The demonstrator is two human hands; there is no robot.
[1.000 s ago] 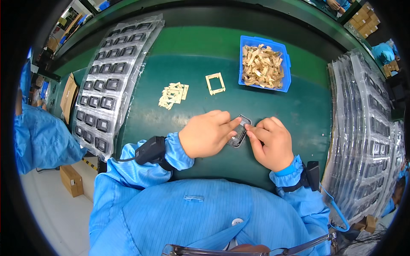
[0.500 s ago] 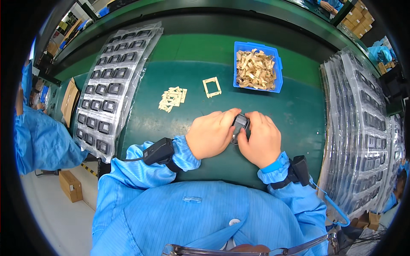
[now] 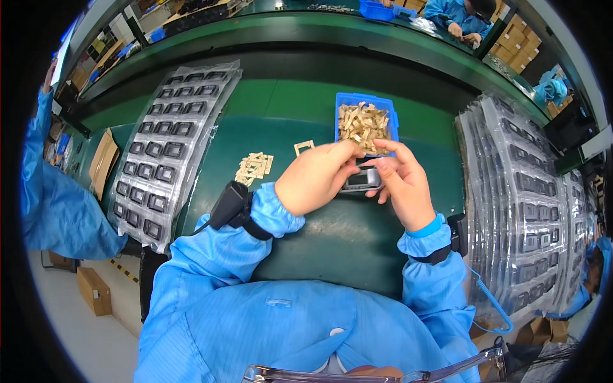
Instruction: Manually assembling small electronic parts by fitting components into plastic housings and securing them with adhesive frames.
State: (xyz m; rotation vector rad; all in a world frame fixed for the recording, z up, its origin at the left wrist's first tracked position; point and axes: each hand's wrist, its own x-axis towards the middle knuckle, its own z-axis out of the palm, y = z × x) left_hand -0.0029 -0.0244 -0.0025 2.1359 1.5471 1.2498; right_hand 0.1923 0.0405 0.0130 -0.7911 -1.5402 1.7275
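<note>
Between my hands a small dark-grey rectangular plastic housing (image 3: 361,181) with a window in its face is held up, tilted, over the green table. My left hand (image 3: 316,175) is closed, its thumb and fingertips on the housing's left side and upper edge. Closed too, my right hand (image 3: 405,185) grips the right end with thumb and fingers. Just beyond the fingertips stands a blue bin (image 3: 338,121) full of curled tan strips (image 3: 362,122). Left of my left hand lie a pile of thin cream square frames (image 3: 254,167) and a single cream frame (image 3: 304,146), partly hidden by that hand.
On the left a clear plastic tray (image 3: 171,131) carries rows of black housings. Stacked similar trays (image 3: 504,210) stand at the right, beside a coiled blue cord (image 3: 490,299). A brown cardboard piece (image 3: 104,163) leans at far left. Other people work at left and across the bench.
Both hands have moved away from my body toward the bin, carrying the housing, which is now turned sideways. The view has tipped up, showing more of the far bench.
</note>
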